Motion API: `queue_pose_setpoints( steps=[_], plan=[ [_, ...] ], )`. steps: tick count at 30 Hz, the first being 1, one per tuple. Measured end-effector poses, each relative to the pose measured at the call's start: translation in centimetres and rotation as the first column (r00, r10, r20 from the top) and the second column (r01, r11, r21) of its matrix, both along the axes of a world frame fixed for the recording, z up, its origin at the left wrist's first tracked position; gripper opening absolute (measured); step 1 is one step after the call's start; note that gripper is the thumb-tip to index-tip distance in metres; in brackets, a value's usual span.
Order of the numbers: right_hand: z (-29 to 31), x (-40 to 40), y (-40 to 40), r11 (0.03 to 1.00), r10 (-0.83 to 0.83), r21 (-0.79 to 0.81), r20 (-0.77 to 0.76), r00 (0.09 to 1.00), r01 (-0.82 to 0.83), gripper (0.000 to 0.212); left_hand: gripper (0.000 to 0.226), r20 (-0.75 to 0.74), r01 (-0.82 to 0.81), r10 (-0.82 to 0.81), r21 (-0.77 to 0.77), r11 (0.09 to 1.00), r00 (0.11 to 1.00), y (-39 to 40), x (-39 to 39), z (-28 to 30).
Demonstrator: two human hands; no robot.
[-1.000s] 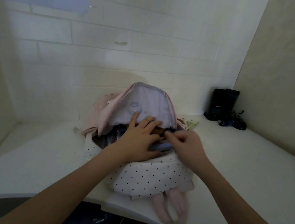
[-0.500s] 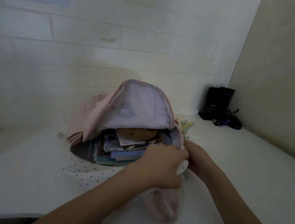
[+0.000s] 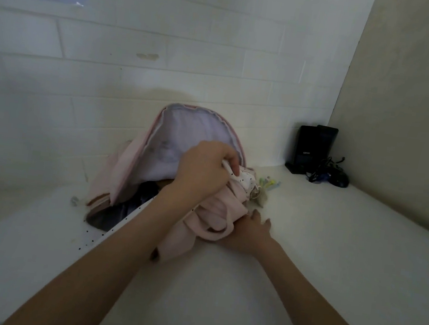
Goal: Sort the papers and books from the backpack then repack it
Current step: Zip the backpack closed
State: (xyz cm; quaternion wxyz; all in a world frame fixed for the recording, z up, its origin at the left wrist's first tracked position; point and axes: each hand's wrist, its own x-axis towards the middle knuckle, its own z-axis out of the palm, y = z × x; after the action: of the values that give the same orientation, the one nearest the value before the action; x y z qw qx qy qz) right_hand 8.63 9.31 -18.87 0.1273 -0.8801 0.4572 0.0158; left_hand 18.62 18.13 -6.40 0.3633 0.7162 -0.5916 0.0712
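Observation:
A pink and white polka-dot backpack (image 3: 137, 169) lies on the white desk (image 3: 331, 257) against the back wall, its lid flap raised and showing pale lining. My left hand (image 3: 201, 169) is clenched on the dotted right edge of the bag's opening, lifting it. My right hand (image 3: 248, 228) lies flat on the desk under the bag's pink straps (image 3: 215, 216), fingers spread; its grip is partly hidden. The books inside are mostly covered by my left arm, with only a dark gap showing.
A black box-shaped device (image 3: 312, 150) with a tangle of black cable and a mouse (image 3: 333, 177) sits in the back right corner. A small green and yellow charm (image 3: 267, 183) hangs from the bag. Walls close the desk at the back and right.
My left hand has lifted the bag's dotted front edge up and to the right, covering the stack of books seen before. My right hand has slid under the straps.

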Motion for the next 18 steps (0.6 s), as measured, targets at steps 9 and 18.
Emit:
queue_pose_setpoints(
  steps=[9,18],
  plan=[
    [1.6,-6.1,-2.4,0.939,0.039,-0.344,0.048,0.998,-0.020,0.030,0.029,-0.030,0.086,-0.083,0.122,0.989,0.996,-0.2,-0.4,-1.6],
    [6.7,-10.5,-1.5,0.793,-0.034,-0.295,0.852,0.523,0.533,0.016,0.033,0.296,0.066,0.159,-0.628,0.775,0.942,4.2,0.2,2.8]
  ],
)
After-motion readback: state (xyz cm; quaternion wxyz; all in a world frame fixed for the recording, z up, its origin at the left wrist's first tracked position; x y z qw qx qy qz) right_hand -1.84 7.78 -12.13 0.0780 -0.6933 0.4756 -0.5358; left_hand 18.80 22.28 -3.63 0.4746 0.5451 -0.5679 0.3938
